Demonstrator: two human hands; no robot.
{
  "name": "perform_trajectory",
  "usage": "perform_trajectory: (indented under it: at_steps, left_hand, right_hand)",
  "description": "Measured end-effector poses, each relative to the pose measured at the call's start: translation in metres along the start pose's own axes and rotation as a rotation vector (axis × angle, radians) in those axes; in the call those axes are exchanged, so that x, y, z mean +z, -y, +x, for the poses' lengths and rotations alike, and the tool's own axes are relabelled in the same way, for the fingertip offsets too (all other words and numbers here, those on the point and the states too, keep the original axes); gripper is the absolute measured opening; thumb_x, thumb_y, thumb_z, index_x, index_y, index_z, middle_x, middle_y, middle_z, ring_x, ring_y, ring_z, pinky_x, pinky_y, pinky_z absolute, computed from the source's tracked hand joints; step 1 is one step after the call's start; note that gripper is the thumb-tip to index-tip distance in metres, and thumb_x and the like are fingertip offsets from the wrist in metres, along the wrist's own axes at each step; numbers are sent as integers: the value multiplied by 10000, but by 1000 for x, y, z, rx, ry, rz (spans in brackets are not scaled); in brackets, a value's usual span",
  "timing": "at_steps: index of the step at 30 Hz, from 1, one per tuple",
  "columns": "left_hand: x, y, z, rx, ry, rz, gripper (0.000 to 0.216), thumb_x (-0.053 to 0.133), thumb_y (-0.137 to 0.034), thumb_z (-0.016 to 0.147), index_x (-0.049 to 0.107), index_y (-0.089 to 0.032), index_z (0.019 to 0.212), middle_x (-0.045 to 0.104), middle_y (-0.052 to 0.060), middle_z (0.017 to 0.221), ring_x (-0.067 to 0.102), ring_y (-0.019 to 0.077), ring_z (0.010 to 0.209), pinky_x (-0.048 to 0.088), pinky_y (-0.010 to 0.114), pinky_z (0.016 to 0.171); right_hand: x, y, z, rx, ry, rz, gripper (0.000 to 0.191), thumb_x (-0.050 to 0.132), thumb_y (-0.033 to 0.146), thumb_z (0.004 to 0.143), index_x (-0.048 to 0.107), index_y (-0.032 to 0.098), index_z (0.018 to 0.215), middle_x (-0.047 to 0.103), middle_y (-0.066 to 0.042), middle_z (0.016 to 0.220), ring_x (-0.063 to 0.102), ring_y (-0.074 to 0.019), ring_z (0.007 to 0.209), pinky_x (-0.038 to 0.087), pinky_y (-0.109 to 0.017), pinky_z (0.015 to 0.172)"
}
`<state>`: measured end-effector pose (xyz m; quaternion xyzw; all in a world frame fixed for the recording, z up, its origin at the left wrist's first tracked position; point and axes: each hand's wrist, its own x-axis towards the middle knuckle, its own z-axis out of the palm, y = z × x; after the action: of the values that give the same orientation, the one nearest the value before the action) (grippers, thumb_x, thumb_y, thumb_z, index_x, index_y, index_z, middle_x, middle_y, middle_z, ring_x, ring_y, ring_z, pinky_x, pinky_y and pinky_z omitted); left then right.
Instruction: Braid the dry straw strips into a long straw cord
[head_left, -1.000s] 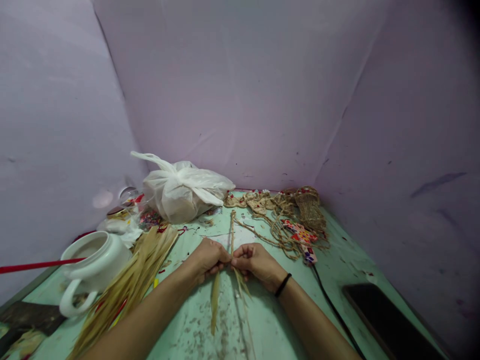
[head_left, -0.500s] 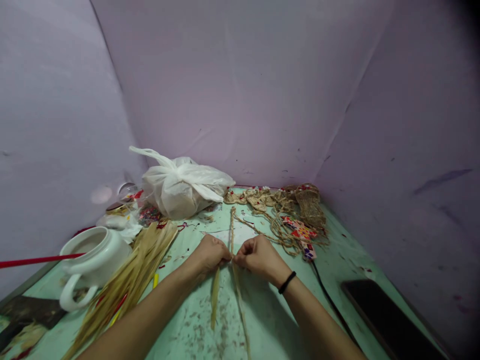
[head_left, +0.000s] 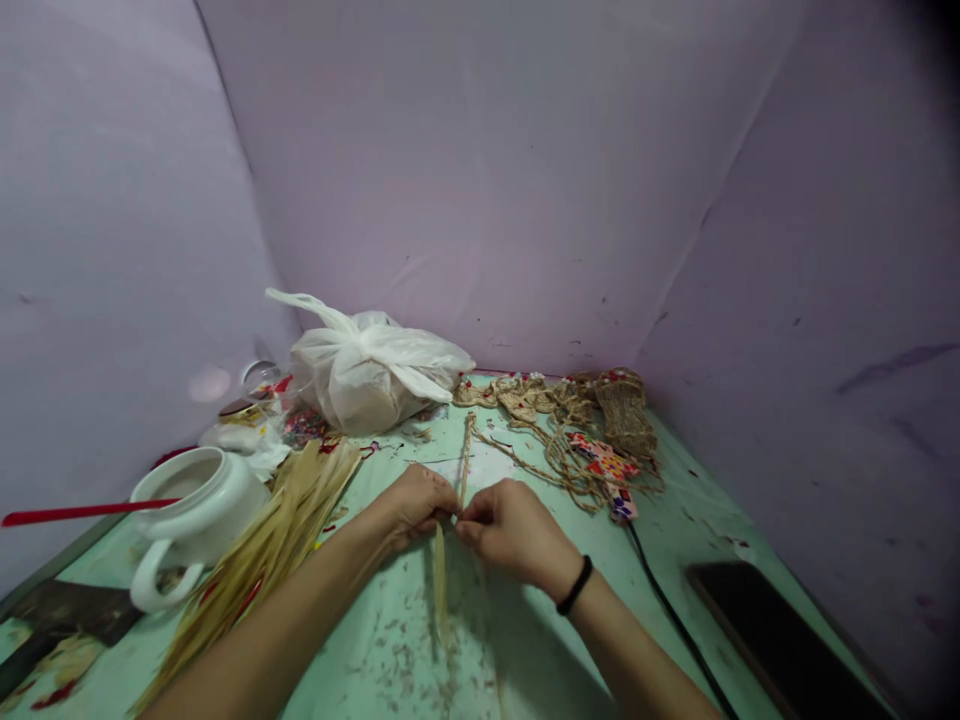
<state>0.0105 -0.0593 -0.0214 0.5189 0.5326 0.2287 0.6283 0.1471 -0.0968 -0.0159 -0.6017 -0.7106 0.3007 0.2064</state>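
Observation:
A thin tan braid of dried plant strips point(head_left: 466, 455) runs down the middle of the table toward me, its far end lying beyond my fingers. My left hand point(head_left: 421, 503) pinches the near end of the braid from the left. Fingertips of my right hand point(head_left: 517, 530), which has a black band at the wrist, are closed at the same spot, almost touching the left ones. Below my left fingers hangs a loose pale strip point(head_left: 440, 575). Another strand below my right hand is faint and blurred. The exact crossing of strands is hidden by my fingers.
On the left are a bundle of dried strips point(head_left: 289, 530), a white pot point(head_left: 196, 530) with a red stick, and a dark blade point(head_left: 82, 610). A white plastic bag point(head_left: 367, 375) stands behind. Jute twine point(head_left: 562, 450), a patterned piece point(head_left: 607, 465) and a phone point(head_left: 772, 630) lie right.
My right hand has shifted slightly left and closer to the left one, its back turned more upward. The hanging strip has swung a little to the right. The whole view has shifted slightly.

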Motion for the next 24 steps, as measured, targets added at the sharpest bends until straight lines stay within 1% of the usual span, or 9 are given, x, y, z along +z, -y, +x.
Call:
perform_trajectory:
  at_steps: [2,5,6,8,10,12,15,19,24]
  left_hand:
    - [-2,1,1,-20,26,-10,153,528,-178,502,407,-152,412,339,-68,307,198,20,248,64,192,293]
    - [-3,1,2,-15,70,-27,166,542,-199,500,412,-149,410,363,-62,319,195,14,250,69,190,291]
    - [-3,1,2,-9,83,-30,163,544,-201,500,419,-146,412,361,-64,321,193,12,251,72,190,291]
    - [-3,1,2,0,100,-30,162,547,-206,503,428,-143,414,358,-65,320,193,11,255,78,190,293]
    - [-3,1,2,5,109,-22,168,550,-209,504,427,-142,410,349,-67,316,190,11,262,82,190,298]
    - [-3,0,1,11,117,-7,150,547,-205,502,444,-137,418,351,-66,320,195,13,272,87,191,305]
    - [-3,-1,1,17,118,41,69,522,-175,491,504,-117,458,379,-59,340,223,18,290,111,189,321]
    - [-2,-3,-1,27,85,177,63,495,-156,480,534,-106,474,357,-59,327,229,29,305,129,195,342]
    - [-7,-10,-7,26,53,350,73,492,-160,496,534,-112,460,391,-41,338,267,46,326,177,202,362]
  right_hand:
    - [-5,-9,5,95,38,158,119,571,222,588,627,142,520,527,-11,450,407,-89,425,242,-220,424]
    - [-9,-13,9,320,-28,529,71,541,169,603,596,135,632,582,-22,582,481,-106,488,324,-203,413]
    - [-9,-11,9,383,-15,668,84,531,156,611,583,136,673,596,-29,628,502,-111,514,357,-203,418]
    - [-7,-3,7,435,83,894,89,513,132,621,563,131,696,601,-39,653,520,-109,535,407,-206,431]
    - [-3,4,5,407,199,1016,57,500,117,628,553,116,651,584,-41,607,517,-99,518,430,-202,437]
    - [3,7,4,378,235,1050,68,490,110,632,535,106,581,557,-35,553,497,-81,472,429,-191,424]
    - [12,1,8,382,143,981,120,485,104,615,501,111,496,503,-5,473,413,-50,371,381,-177,362]
    - [20,-11,14,339,52,847,117,495,117,573,492,123,457,450,20,403,333,-39,326,266,-163,299]
    - [26,-17,15,304,78,840,90,494,161,552,487,135,466,359,62,350,235,-24,298,143,-174,297]
